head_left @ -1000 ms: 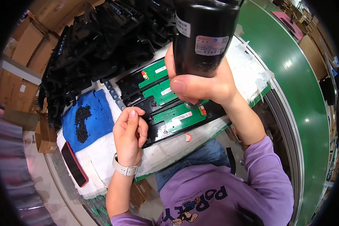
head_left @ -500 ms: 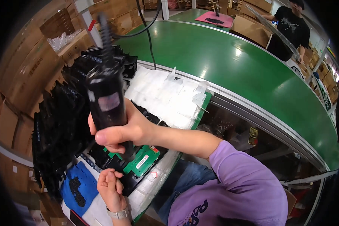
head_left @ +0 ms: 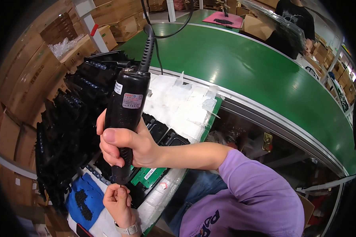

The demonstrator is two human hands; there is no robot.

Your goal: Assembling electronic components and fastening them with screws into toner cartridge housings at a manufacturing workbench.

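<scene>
My right hand [head_left: 132,144] is wrapped round a black corded electric screwdriver [head_left: 125,104], held upright with its tip pointing down. Directly under it, my left hand [head_left: 118,202] pinches at the tip with thumb and fingers. Whatever sits between those fingertips is too small to make out. Beside and partly behind the screwdriver, a green circuit board [head_left: 152,176] lies in a black plastic housing [head_left: 138,195]. To the left of my left hand, small black screws [head_left: 83,203] form a heap on a blue cloth [head_left: 97,190].
Black plastic housings [head_left: 63,130] are piled at the left. White padding [head_left: 170,102] covers the worktable. Beyond it curves a green conveyor belt [head_left: 225,59] with a pink mat [head_left: 233,20]. A co-worker [head_left: 294,19] holds a large clear sheet at the far right. Cartons [head_left: 23,59] stand at the left.
The screwdriver has come down and slightly right, its tip now meeting my left fingertips. My left hand has closed into a pinch there. The co-worker has turned and shifted left.
</scene>
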